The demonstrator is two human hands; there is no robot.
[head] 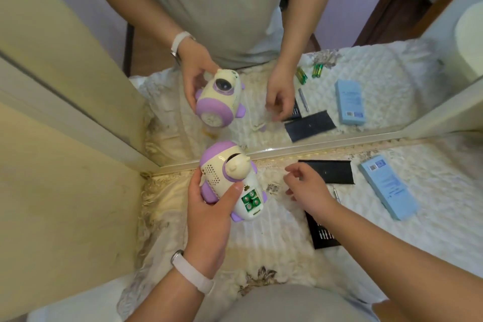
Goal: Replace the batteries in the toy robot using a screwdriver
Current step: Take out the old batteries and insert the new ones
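Black bit case (320, 239) partly beneath right forearm (350, 219)

- cream-and-purple plastic toy robot (222, 162): glossy, smooth shell
- white quilted cloth cover (431, 243): soft, ribbed, matt
- pale blue flat box (386, 185): matt, looks like card
- black rectangular tray lid (329, 171): matt plastic

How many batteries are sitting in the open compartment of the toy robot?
4 batteries, their ends showing in a tight cluster in the base of the toy robot: top, left, right, bottom. Spare batteries show only in the mirror; others may be hidden.
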